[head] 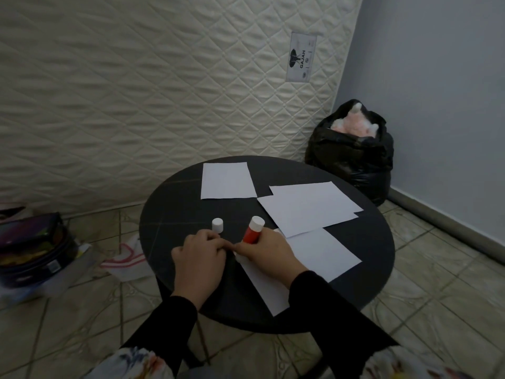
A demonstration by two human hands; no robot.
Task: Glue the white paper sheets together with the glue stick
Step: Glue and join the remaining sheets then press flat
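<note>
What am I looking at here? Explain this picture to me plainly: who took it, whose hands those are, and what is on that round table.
There is one picture, taken by a camera worn on a person's head, looking down at their own two bare hands; there is no machine. The right hand grips a red glue stick with a white top. The left hand rests beside it on the black round table, fingers curled; whether it holds anything cannot be told. A small white cap stands just beyond the left hand. White paper sheets lie on the table, one under the right hand. Behind stand a quilted mattress and a black bag.
</note>
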